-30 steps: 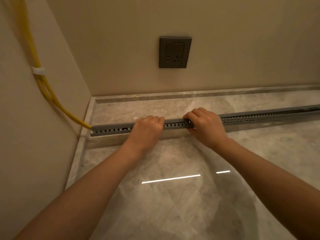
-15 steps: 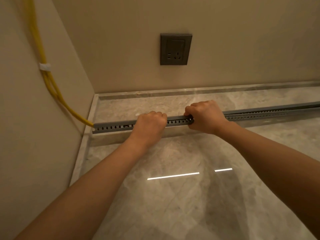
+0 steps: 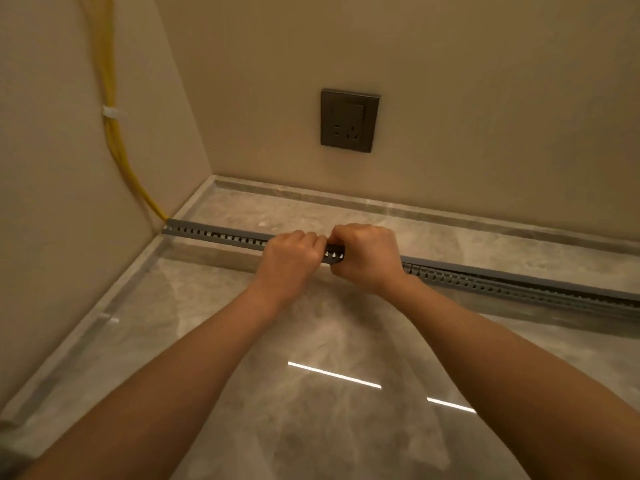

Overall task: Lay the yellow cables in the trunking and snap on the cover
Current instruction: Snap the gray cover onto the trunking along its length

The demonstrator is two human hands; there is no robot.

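A long grey slotted trunking (image 3: 221, 234) lies across the marble floor from the left wall to the right edge of view. Yellow cables (image 3: 110, 109) run down the left wall, held by a white clip (image 3: 111, 112), and enter the trunking's left end. My left hand (image 3: 289, 261) and my right hand (image 3: 365, 256) sit side by side on the trunking near its middle, fingers curled over its top. To the left of my hands the cover looks seated; to the right a grey strip (image 3: 519, 279) lies along the top. No cable shows inside the trunking.
A dark wall socket (image 3: 349, 120) sits on the back wall above the trunking. A marble skirting (image 3: 381, 204) runs along the back wall, with a strip of floor between it and the trunking. Polished floor with light reflections lies in front of me.
My hands have come closer together on the trunking, the left one sliding right. The camera has swung, so the trunking now slopes down to the right.
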